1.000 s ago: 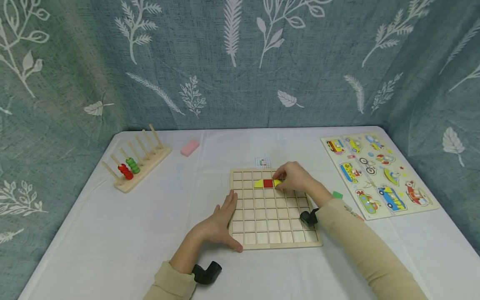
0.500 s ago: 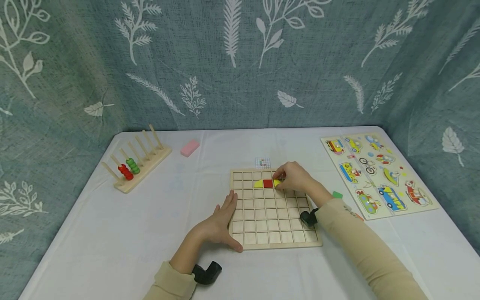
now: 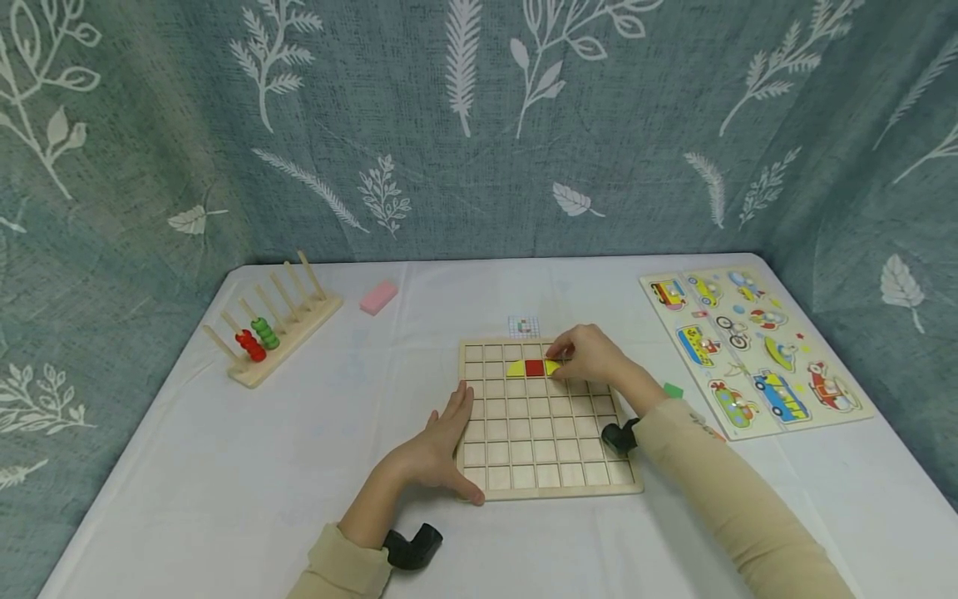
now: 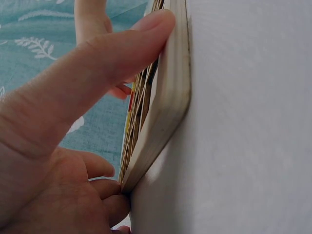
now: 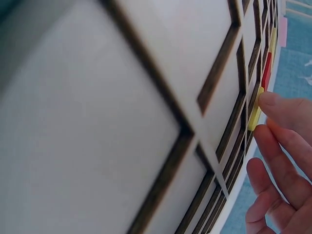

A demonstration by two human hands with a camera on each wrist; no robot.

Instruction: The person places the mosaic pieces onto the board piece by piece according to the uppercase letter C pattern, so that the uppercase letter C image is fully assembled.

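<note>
A wooden grid board [image 3: 550, 492] lies on the white table. In its second row from the back sit a yellow piece [image 3: 516, 368] with a slanted or curved side and a red square piece [image 3: 535, 368]. My right hand [image 3: 591, 356] pinches another yellow piece [image 5: 255, 116] between thumb and fingers, right beside the red square at the grid. Part of that piece is hidden by the fingertips in the head view. My left hand [image 3: 432, 453] rests against the board's near left corner, thumb on the front rim [image 4: 171, 73] and fairly straight fingers along the left side.
Behind the board lies a small printed grid card [image 3: 523, 326]. A peg stand [image 3: 288, 341] with red and green beads and a pink block [image 3: 378, 297] are to the left. At right lie a vehicle puzzle board [image 3: 756, 353] and a green piece [image 3: 674, 390] by the right sleeve.
</note>
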